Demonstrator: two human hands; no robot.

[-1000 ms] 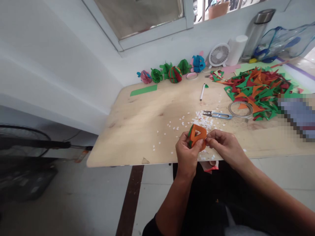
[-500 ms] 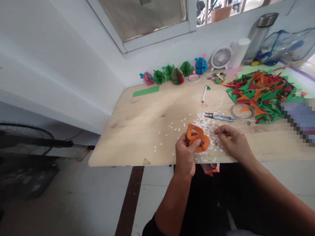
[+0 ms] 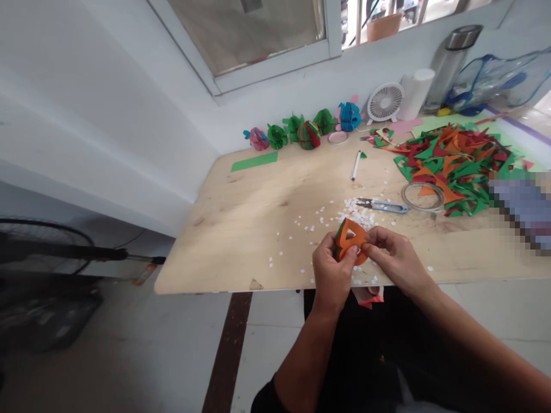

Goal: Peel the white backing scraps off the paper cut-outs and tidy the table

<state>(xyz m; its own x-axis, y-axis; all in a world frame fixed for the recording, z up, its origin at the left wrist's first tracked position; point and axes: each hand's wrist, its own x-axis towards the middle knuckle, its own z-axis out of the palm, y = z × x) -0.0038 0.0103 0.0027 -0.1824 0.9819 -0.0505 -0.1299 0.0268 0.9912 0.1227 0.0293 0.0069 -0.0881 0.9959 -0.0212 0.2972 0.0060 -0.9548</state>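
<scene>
My left hand (image 3: 334, 265) grips an orange paper cutout (image 3: 349, 229) with openings in it, the thumb pressed on its face. Green paper shows along the cutout's left edge, behind the orange. My right hand (image 3: 394, 252) has closed its thumb and forefinger on the cutout's right edge; whether something small is also between the fingertips is hidden. Under and around the hands, tiny white paper bits (image 3: 359, 215) are scattered over the wooden table (image 3: 241, 229). Just beyond lie blue-handled thread snips (image 3: 383, 205).
A roll of clear tape (image 3: 423, 197) lies beside a heap of paper scraps (image 3: 456, 160) at the right. A marker (image 3: 356, 166) and a green paper strip (image 3: 255, 162) lie farther back. Folded paper ornaments (image 3: 309, 135), a small fan (image 3: 385, 103) and a bottle (image 3: 451, 69) line the wall.
My right hand has moved left from above the white bits to the cutout's right edge. My left hand has shifted slightly right and tilted the cutout, showing its green side.
</scene>
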